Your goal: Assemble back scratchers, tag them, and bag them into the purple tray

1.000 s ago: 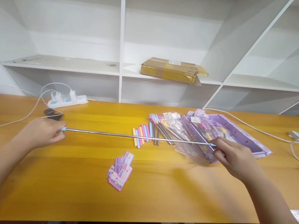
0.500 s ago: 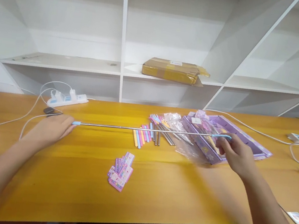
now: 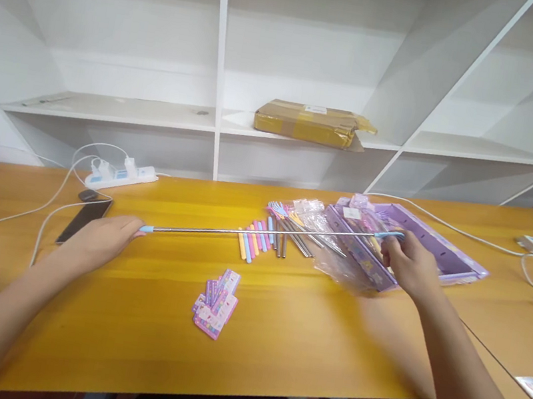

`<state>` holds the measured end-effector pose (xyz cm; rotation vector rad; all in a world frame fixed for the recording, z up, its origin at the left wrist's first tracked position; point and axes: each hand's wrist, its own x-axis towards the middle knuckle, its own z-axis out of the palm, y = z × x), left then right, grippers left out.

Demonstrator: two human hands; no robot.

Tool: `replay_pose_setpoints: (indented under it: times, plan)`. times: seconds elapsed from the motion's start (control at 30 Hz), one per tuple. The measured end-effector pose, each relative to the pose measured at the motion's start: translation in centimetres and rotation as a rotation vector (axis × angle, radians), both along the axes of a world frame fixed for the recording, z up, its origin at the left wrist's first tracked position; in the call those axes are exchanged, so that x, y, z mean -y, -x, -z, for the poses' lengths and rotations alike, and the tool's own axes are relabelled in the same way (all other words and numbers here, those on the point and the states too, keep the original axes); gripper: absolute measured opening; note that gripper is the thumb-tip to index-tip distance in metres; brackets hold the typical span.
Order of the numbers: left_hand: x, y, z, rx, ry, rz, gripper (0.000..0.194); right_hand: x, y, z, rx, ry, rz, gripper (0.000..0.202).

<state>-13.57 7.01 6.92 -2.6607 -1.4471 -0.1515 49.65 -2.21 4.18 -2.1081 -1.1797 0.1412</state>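
A telescopic back scratcher point(image 3: 251, 231) with a thin metal rod and light blue ends stretches across the view above the table. My left hand point(image 3: 111, 239) is closed round its blue handle end. At the other end, my right hand point(image 3: 409, 259) grips the blue head, whose tip shows above the fingers. Behind the rod lie several coloured handles point(image 3: 252, 241) in yellow, pink, purple and blue. Beside them are metal rods with claw heads point(image 3: 287, 226), partly on clear plastic bags point(image 3: 311, 217). A pile of small printed cards point(image 3: 216, 306) sits in front of the rod.
At the right stands a purple box point(image 3: 450, 255) with packaged items at its left side. A power strip point(image 3: 123, 177) with white cables and a dark phone point(image 3: 83, 221) lie at the left. A taped cardboard box point(image 3: 309, 124) rests on the white shelf point(image 3: 158, 116).
Both hands have shifted slightly inward; the left is a little lower, the right a little higher. The rod now slants up to the right and looks shorter. More of the phone shows.
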Motion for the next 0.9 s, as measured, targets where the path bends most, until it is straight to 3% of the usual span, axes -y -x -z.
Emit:
replay_pose_setpoints:
  times: [0.2,0.33,0.4,0.5,0.6,0.67,0.8,0.9]
  plan:
    - [-0.2,-1.8,0.4,-0.091,-0.079,0.08,0.043,-2.5,0.9,-1.7,0.07,-0.031,0.112,0.018]
    - [-0.4,-4.5,0.0,-0.132,-0.159,0.098,0.046,-5.2,3.2,-2.5,0.136,-0.011,-0.011,0.02]
    - [-0.3,-6.6,0.1,-0.113,-0.158,0.092,0.046,-6.3,6.3,-2.4,0.175,0.006,-0.09,0.02]
    - [0.3,-10.3,0.8,-0.077,-0.09,0.042,0.043,-6.6,13.3,-1.5,0.262,0.062,-0.243,0.026]
    - [1.1,-13.2,2.4,-0.072,0.009,0.019,0.039,-5.4,20.3,-0.2,0.35,0.166,-0.509,0.032]
    - [1.4,-14.1,3.9,-0.037,0.057,0.029,0.038,-4.4,22.9,0.5,0.428,0.232,-0.57,0.036]
    - [1.4,-14.2,7.0,0.101,0.199,0.061,0.037,-4.4,22.3,0.6,0.469,0.239,-0.713,0.041]
    - [1.2,-14.2,8.6,0.253,0.3,0.053,0.037,-6.0,19.0,0.3,0.504,0.209,-0.574,0.051]
